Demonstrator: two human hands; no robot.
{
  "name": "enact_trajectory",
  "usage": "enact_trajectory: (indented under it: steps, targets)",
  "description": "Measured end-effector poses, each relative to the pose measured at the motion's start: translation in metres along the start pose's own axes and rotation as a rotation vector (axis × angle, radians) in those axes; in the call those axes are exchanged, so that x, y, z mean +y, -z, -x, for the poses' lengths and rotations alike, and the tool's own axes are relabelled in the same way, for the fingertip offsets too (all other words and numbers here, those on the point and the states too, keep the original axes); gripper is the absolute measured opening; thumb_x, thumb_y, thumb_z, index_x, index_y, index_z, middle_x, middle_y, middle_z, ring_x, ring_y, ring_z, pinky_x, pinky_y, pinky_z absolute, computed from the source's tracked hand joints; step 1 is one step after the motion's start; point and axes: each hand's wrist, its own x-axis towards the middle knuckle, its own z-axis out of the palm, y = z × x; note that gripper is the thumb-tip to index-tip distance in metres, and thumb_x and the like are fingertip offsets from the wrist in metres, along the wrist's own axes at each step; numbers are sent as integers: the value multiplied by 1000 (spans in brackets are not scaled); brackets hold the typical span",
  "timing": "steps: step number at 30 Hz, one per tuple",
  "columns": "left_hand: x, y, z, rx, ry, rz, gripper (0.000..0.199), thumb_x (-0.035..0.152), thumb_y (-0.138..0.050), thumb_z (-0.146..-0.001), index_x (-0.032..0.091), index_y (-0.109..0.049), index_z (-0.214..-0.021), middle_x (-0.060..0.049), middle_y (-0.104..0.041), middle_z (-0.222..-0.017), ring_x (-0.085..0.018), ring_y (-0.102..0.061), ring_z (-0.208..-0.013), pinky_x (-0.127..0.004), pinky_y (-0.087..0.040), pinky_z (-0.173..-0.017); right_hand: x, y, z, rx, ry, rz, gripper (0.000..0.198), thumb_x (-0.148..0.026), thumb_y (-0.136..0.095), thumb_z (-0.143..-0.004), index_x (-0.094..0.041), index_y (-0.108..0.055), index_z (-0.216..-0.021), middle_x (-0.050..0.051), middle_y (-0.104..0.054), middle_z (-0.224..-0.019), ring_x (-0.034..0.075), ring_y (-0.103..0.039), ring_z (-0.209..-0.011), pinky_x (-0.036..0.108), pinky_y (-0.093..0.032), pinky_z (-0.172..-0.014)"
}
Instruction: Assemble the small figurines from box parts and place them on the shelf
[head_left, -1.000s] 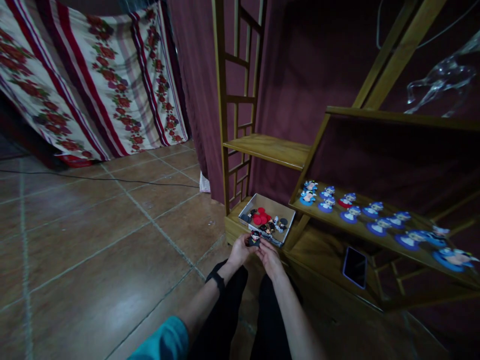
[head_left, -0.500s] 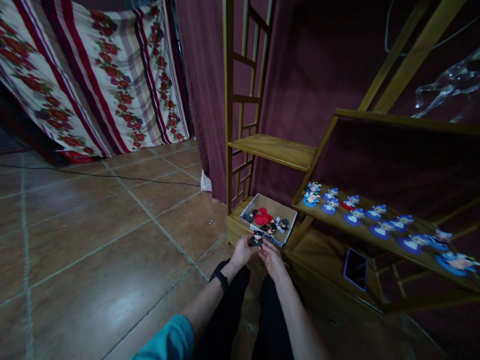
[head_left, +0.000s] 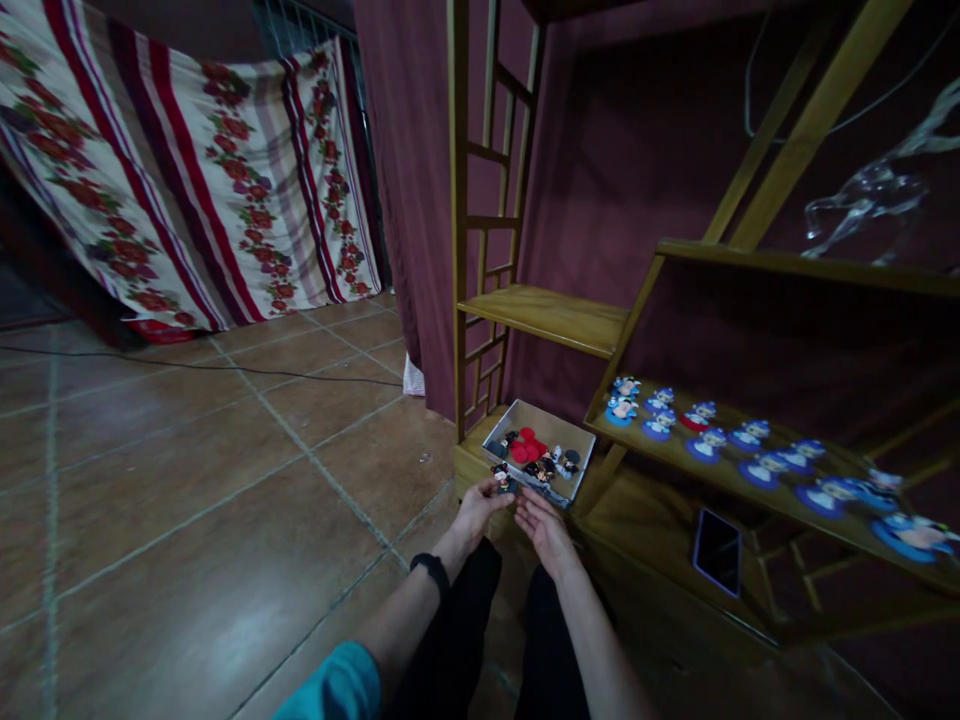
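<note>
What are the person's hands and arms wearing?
The left hand has no glove, but there's a dark band around its wrist and a teal sleeve further up. The right hand is bare too, without a wristband, and no sleeve shows on that side.

One head-worn camera looks forward and down at the nearby box and shelving.

Hands close together, forearms extended

The figurine has facial details too small to tell.
</note>
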Motion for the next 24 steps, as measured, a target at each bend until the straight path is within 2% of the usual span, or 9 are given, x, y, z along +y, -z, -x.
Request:
enact_trajectory:
  steps: [9,15,24]
  targets:
    - [-4,0,-1,-32,37,3,43,23,-78,-48,12,-65,-87,-6,-67,-82,-15,-60,-75,-30,-42,-78,6,-4,-5,-23,8,-35,32,-22,-66,-64,-21,-63,-96,4,-68,-94,17,-63,-86,35,-47,-84]
    - [-13,-1,-7,19,-30,-75,44,22,-78,-44,14,-62,-84,-3,-66,-78,-15,-59,-72,-30,-43,-74,10,-3,-10,10,-5,-48,32,-20,-66,-64,-20,-63,-96,4,-69,-92,15,-63,-83,33,-47,-83]
    - [-28,-10,-11,119,-81,-158,47,11,-77,-37,14,-56,-79,0,-63,-73,-13,-57,-69,-27,-42,-71,15,-8,-17,132,-13,-69,25,-20,-68,-61,-20,-64,-86,1,-69,-78,11,-62,-64,22,-48,-60]
